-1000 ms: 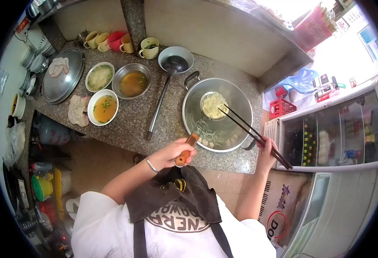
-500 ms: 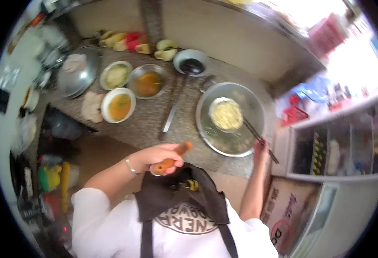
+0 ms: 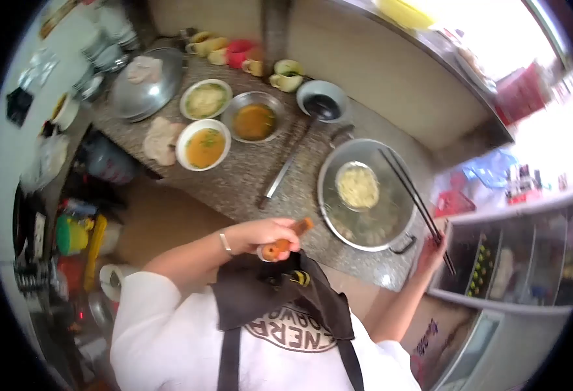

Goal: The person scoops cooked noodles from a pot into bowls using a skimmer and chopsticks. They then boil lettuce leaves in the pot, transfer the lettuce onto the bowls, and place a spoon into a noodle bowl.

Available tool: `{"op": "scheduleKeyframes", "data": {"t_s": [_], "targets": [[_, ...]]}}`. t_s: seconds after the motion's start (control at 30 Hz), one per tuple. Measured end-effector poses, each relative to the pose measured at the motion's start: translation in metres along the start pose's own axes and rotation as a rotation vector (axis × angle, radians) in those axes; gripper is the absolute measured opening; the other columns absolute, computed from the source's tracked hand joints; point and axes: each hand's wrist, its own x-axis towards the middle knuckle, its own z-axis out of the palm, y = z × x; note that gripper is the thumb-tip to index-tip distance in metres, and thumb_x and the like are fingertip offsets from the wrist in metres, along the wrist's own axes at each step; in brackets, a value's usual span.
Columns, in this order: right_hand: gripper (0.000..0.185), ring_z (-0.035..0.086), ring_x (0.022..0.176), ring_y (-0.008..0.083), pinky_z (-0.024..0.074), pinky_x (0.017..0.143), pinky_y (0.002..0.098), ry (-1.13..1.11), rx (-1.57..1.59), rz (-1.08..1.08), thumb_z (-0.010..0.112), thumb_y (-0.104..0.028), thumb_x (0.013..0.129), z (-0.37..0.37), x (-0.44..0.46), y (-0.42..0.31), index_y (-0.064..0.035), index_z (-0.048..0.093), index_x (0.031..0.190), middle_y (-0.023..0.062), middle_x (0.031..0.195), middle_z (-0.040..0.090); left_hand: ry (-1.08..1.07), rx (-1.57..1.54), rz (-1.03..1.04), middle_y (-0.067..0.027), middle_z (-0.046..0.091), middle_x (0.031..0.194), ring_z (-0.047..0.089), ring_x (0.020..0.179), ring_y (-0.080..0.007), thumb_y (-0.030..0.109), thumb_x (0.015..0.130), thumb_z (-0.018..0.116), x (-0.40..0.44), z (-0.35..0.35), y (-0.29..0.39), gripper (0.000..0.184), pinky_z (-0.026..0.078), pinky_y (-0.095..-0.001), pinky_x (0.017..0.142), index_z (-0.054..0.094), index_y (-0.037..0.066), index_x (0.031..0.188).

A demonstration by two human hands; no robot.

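Note:
My left hand is wrapped round the wooden handle of a strainer near my apron. The strainer's round basket, full of pale noodles, is over the large metal pot. Cloudy liquid with pale pieces shows in the pot. To the right, my right hand grips dark chopsticks, whose tips are over the pot's upper right part, apart from the noodles. A long-handled ladle rests with its head in a grey bowl left of the pot.
On the counter stand a bowl of noodles, a white bowl of broth, a metal bowl of broth, a large lid, a cloth and several cups. A glass-door fridge is at the right.
The chopsticks have moved off the noodles towards the right. The strainer handle in my left hand has tilted. The whole view has shifted and turned.

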Motion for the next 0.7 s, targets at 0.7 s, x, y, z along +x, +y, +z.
{"op": "scheduleKeyframes", "data": {"t_s": [0.7], "targets": [[0.023, 0.057, 0.064, 0.0169, 0.0487, 0.057, 0.0262, -0.172, 0.016, 0.174, 0.048, -0.027, 0.089, 0.002, 0.076, 0.004, -0.0063, 0.058, 0.089, 0.0056, 0.082, 0.061, -0.084, 0.093, -0.099, -0.0057, 0.049, 0.072, 0.049, 0.045, -0.0110, 0.008, 0.082, 0.047, -0.050, 0.001, 0.032, 0.026, 0.040, -0.0218, 0.040, 0.038, 0.003, 0.106]]}}
